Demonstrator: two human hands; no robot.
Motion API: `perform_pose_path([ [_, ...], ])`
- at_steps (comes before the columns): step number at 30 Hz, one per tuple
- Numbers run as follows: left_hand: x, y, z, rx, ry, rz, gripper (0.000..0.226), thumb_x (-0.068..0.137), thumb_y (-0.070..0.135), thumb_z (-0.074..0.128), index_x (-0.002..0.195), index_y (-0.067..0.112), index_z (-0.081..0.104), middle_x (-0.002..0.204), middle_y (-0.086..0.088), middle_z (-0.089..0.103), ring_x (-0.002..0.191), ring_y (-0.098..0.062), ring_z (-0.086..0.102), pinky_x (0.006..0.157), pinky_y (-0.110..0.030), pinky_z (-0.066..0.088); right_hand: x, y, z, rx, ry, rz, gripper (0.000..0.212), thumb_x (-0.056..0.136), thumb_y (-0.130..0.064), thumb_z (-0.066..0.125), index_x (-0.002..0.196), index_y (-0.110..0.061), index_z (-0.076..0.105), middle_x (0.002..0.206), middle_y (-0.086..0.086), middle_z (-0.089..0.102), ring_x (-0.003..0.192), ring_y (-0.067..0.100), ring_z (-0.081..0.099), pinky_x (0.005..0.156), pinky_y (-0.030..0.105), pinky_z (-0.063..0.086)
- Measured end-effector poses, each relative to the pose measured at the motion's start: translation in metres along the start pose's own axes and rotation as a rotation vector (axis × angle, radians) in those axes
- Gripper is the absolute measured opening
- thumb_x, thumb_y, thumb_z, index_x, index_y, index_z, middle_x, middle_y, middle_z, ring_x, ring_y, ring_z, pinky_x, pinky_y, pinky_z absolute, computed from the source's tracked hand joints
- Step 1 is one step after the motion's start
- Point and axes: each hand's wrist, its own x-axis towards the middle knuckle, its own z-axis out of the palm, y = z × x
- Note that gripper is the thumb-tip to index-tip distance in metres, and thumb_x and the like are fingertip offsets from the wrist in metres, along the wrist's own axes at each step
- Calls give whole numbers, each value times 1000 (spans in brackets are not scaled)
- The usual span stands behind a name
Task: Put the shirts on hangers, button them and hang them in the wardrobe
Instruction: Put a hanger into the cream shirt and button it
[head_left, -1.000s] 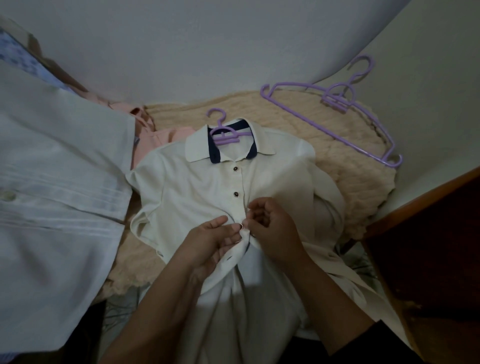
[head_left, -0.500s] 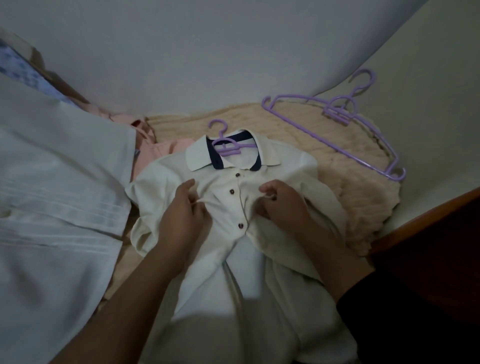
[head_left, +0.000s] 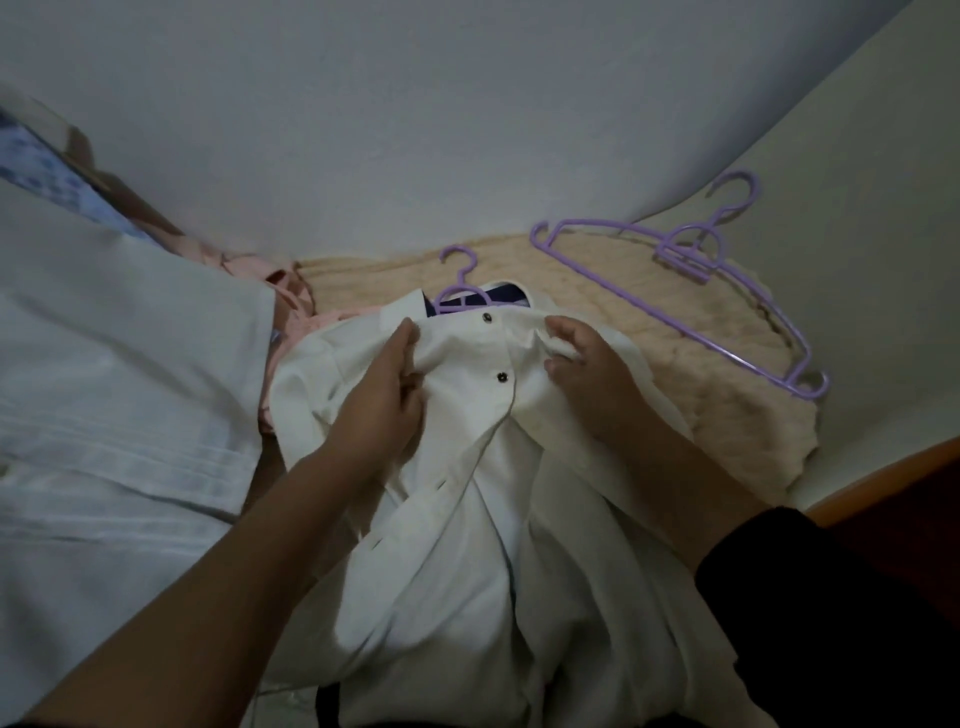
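The cream-white short-sleeved cotton shirt (head_left: 467, 519) with small dark buttons lay front-up on the beige knitted blanket (head_left: 649, 332), its navy-lined collar around a small lilac plastic hanger (head_left: 460, 291). My left hand (head_left: 384, 400) had its grip clenched on a fold of cloth left of the placket; my right hand (head_left: 592, 374) pinched the fabric near the collar. Only two buttons showed. The hem ran out of view below, and the dim light blurred the lower placket.
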Motion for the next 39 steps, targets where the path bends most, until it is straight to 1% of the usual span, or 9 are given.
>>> perform_pose_path([
  [4,-40,21,6,7,237,30,59,92,15,56,143,34,35,128,6,55,104,-7,57,92,-31,50,-48,5,0,-13,131,-251,58,84,7,53,129,-29,43,129,-8,48,102,9,53,84,5,38],
  [6,-54,31,10,76,314,105,50,89,14,59,136,22,47,103,5,59,87,1,53,80,-19,48,-72,7,5,-7,229,-287,62,82,5,55,127,-34,39,122,-21,47,88,6,54,78,9,42],
  [9,-71,50,21,-40,202,40,43,88,17,62,130,20,52,81,11,55,77,3,54,67,-8,41,-94,7,18,1,269,-201,55,83,2,58,122,-33,43,105,-20,51,76,5,54,69,5,41],
  [12,-81,57,36,-49,63,-88,50,86,28,66,132,25,48,86,11,60,78,0,58,74,-19,49,-100,7,28,-47,143,-28,41,88,-6,56,123,-25,50,99,-10,58,84,0,56,70,2,39],
  [17,-87,57,46,28,-15,-150,47,88,18,63,133,20,48,77,16,57,76,-3,59,78,-24,50,-94,9,35,-425,19,31,43,88,-12,53,128,-26,49,108,0,62,100,18,56,82,29,44],
  [22,-95,56,49,8,-5,-193,47,87,15,61,132,21,49,71,19,58,76,0,61,74,-16,47,-98,6,44,-704,186,-64,37,75,-5,65,108,-21,65,89,11,63,88,31,58,84,40,41],
  [26,-95,53,50,-144,83,-276,43,83,10,66,124,16,55,57,5,62,57,5,58,59,-3,40,-98,13,52,-652,218,-58,40,72,-4,65,108,-19,63,83,10,64,81,31,60,78,37,44],
  [31,-93,50,49,-563,79,-528,39,80,5,67,116,16,55,59,-3,62,50,-11,56,52,-23,44,-92,12,54,-263,104,153,24,78,-7,58,96,-22,55,82,0,63,86,25,60,83,39,48],
  [39,-96,51,51,-773,58,-578,41,83,7,68,119,16,54,58,-3,64,46,-9,53,42,-19,38,-88,-3,40,97,-7,392,27,74,-5,69,88,-18,50,77,-10,53,81,13,55,72,23,40],
])
